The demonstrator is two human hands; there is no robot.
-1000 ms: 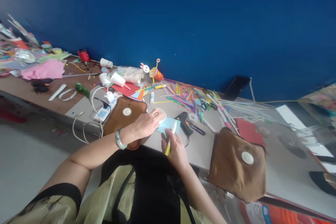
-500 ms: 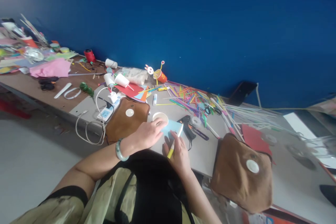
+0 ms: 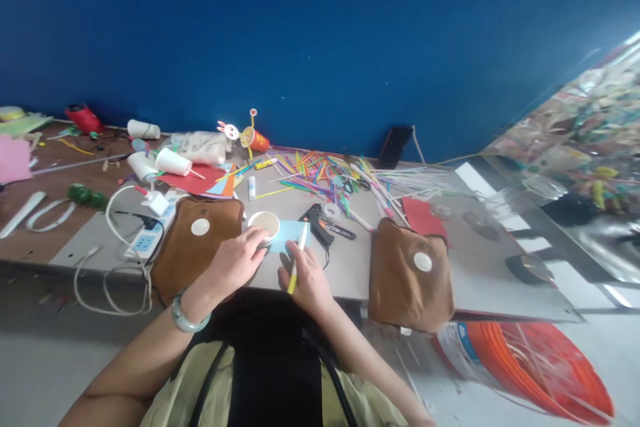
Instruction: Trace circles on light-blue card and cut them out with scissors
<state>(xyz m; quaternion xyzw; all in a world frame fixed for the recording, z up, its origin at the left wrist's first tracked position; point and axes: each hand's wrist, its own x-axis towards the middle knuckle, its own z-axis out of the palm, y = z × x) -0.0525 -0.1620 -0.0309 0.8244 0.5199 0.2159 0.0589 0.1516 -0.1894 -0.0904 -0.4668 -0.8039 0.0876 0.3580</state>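
Observation:
My left hand point(image 3: 239, 259), with a pale bracelet on the wrist, rests its closed fingers on the near side of a white paper cup point(image 3: 265, 221). The cup's round mouth faces up, at the left end of a light blue sheet of paper point(image 3: 284, 235). A white and yellow marker point(image 3: 293, 276) is held in my right hand point(image 3: 309, 280), its white end pointing away from me over the sheet. Just right of the paper lies a black glue gun point(image 3: 319, 223), with a utility knife point(image 3: 341, 232) beside it.
Brown cloth pieces with white discs lie left point(image 3: 220, 217) and right point(image 3: 400, 280). A power strip point(image 3: 150, 238) with cables is at the left. Colourful sticks point(image 3: 310, 170) and white cups point(image 3: 173, 161) lie toward the wall. An orange bucket point(image 3: 545, 367) is below right.
My view has swung to the right, bringing the orange bucket into sight. Both hands keep about the same places at the cup and blue paper, the marker still in my right hand.

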